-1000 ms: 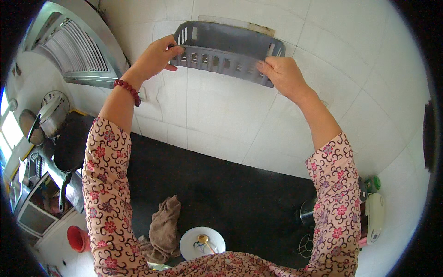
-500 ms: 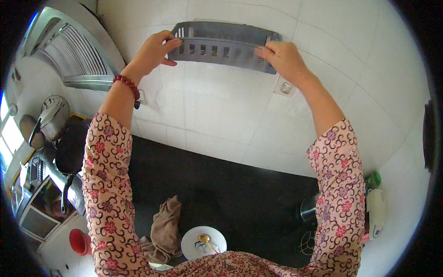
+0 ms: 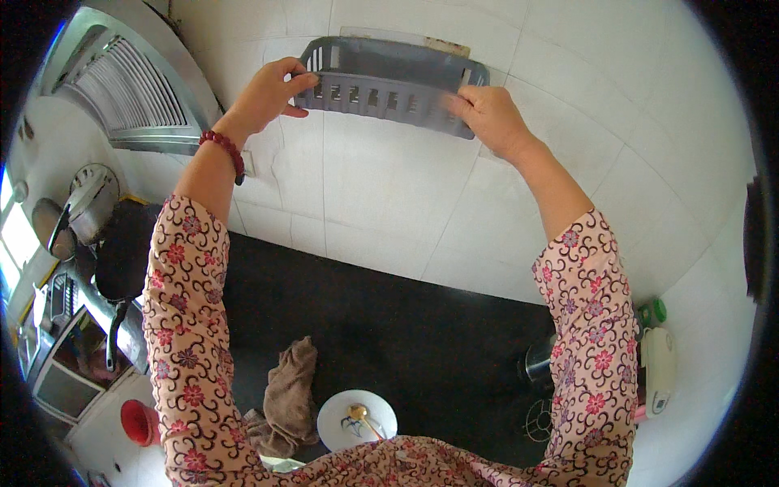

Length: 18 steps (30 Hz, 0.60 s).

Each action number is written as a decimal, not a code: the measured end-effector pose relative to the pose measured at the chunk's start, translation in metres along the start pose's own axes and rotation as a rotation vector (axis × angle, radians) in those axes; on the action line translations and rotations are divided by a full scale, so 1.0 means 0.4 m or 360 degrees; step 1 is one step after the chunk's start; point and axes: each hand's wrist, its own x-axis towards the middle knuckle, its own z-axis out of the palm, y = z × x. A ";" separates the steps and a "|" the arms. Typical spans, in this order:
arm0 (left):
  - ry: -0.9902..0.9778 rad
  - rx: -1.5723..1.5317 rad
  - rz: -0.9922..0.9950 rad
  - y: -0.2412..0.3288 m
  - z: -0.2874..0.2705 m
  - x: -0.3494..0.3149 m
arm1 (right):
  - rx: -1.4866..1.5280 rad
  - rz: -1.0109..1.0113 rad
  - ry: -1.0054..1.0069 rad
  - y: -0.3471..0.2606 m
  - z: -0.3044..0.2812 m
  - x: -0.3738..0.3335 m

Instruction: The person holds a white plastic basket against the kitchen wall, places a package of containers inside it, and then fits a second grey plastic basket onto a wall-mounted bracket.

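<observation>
A long grey plastic basket (image 3: pixel 373 96) with slots along its front is held up against the white tiled wall. My left hand (image 3: pixel 272 91) grips its left end, the thumb on the front edge and the fingers at the end. At the opposite end my right hand (image 3: pixel 491 118) has closed on the rim; its fingertips are slightly blurred. Behind the basket's top edge shows a pale strip (image 3: pixel 446 46) on the wall, brownish at its right part. A red bead bracelet (image 3: pixel 225 150) circles my left wrist.
Below is a black counter (image 3: pixel 381 316) with a crumpled brown cloth (image 3: pixel 288 398) and a white bowl (image 3: pixel 337 430) holding a spoon. A range hood (image 3: pixel 130 89) juts out at the upper left, above a black pan (image 3: pixel 126 264). A dark container (image 3: pixel 537 361) stands near my right sleeve.
The basket's right end has come down and slightly left with my right hand, uncovering more of the strip behind it. My left hand stays nearly in place.
</observation>
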 end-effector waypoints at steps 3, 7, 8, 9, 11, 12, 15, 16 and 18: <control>0.0027 -0.0071 0.0019 0.010 0.003 0.013 | -0.0147 -0.0145 0.0169 0.004 -0.006 0.019; 0.0191 -0.0247 0.0173 0.021 -0.010 0.004 | -0.0369 -0.0329 0.0388 -0.044 -0.015 0.040; 0.0191 -0.0252 0.0155 0.013 -0.019 -0.004 | -0.0453 -0.0387 0.0403 -0.052 -0.009 0.033; 0.0205 -0.0323 0.0193 0.016 -0.014 -0.023 | -0.0537 -0.0441 0.0421 -0.056 -0.003 0.019; 0.0242 -0.0458 0.0271 0.027 -0.009 -0.099 | -0.0663 -0.0590 0.0461 -0.071 0.011 -0.024; 0.0199 -0.0568 0.0250 0.019 -0.005 -0.138 | -0.0701 -0.0684 0.0484 -0.072 0.027 -0.060; 0.0532 -0.0634 -0.0067 -0.034 0.033 -0.222 | -0.0909 -0.1010 0.0547 -0.024 0.056 -0.131; 0.0453 -0.0949 -0.0039 -0.020 0.056 -0.252 | -0.0974 -0.1121 0.0585 -0.016 0.054 -0.144; 0.0374 -0.0926 -0.0095 -0.047 0.051 -0.280 | -0.0958 -0.1177 0.0591 -0.050 0.063 -0.169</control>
